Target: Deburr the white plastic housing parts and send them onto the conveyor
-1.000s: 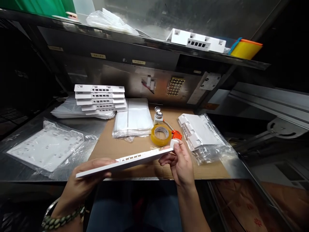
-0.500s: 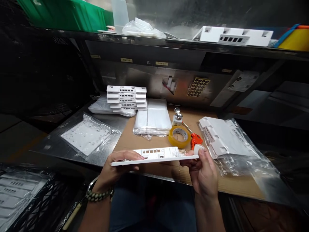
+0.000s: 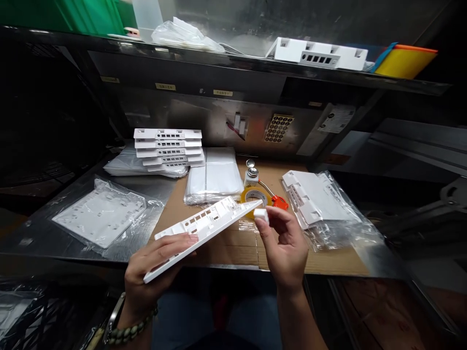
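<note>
In my left hand (image 3: 156,262) is a white plastic housing panel (image 3: 215,226) with a row of square port openings. It slants up to the right above the cardboard, thumb beneath and fingers over its upper side. My right hand (image 3: 286,245) pinches a small white block (image 3: 261,215), possibly an eraser or folded pad, close to the panel's right end. Behind that end lies a roll of yellow tape (image 3: 268,194), partly hidden. A pump bottle (image 3: 251,174) and an orange-handled tool (image 3: 279,202) are just beyond.
Stacked white housings (image 3: 169,146) stand at the back left, beside a pile of clear bags (image 3: 215,175). A bagged panel (image 3: 102,214) lies on the left and bagged housings (image 3: 321,197) on the right. Overhead runs a metal shelf (image 3: 226,57) with a yellow bin (image 3: 406,61).
The panel has turned from nearly level to a slant, right end up. My right hand has come off its edge, with the small white block between its fingers. The view has shifted right.
</note>
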A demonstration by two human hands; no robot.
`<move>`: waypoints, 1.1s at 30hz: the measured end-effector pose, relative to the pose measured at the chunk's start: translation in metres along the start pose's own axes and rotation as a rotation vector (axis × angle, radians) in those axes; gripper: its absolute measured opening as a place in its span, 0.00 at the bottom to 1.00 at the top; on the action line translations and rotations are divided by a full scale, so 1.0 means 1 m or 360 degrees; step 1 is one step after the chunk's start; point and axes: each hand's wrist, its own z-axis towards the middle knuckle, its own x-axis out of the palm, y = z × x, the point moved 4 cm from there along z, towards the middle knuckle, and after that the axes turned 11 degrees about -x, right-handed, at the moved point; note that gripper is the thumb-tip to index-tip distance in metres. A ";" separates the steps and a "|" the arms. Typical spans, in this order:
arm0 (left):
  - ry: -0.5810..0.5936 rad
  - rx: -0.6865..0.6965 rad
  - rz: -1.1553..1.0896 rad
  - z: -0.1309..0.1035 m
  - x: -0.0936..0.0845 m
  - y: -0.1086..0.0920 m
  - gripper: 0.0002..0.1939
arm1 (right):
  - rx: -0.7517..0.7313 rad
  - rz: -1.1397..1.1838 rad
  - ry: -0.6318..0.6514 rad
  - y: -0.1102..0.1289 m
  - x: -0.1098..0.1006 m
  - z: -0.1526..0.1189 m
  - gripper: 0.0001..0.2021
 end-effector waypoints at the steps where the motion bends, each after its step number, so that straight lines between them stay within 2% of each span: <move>1: 0.0049 0.0142 0.0059 0.001 -0.002 0.000 0.07 | -0.0072 -0.0045 0.0019 0.005 0.002 0.003 0.11; 4: 0.0300 0.0638 0.0322 0.002 -0.006 0.002 0.16 | -0.0372 -0.0218 0.0085 0.018 0.007 0.012 0.07; 6: 0.0382 0.0800 0.0427 0.002 -0.009 0.005 0.21 | -0.0482 -0.0284 0.0128 0.021 0.009 0.016 0.06; 13: 0.0430 0.0894 0.0537 0.000 0.000 0.005 0.22 | -0.0521 -0.0318 0.0236 0.032 0.022 0.008 0.06; 19: 0.0448 0.0930 0.0587 0.000 0.007 0.006 0.25 | -0.0602 -0.0109 0.0438 0.058 0.042 -0.014 0.06; 25: 0.0444 0.0909 0.0577 -0.001 0.008 0.009 0.26 | -0.0684 0.0047 0.0481 0.075 0.054 -0.029 0.07; 27: 0.0445 0.0901 0.0595 0.000 0.009 0.010 0.25 | -0.0693 0.0043 0.0502 0.070 0.054 -0.025 0.07; 30: 0.0394 0.0899 0.0601 0.000 0.006 0.011 0.26 | -0.0582 -0.0154 0.0433 0.042 0.041 -0.002 0.04; 33: 0.0339 0.0809 0.0526 0.002 0.002 0.009 0.25 | -0.0357 -0.0398 0.0055 -0.001 0.008 0.030 0.03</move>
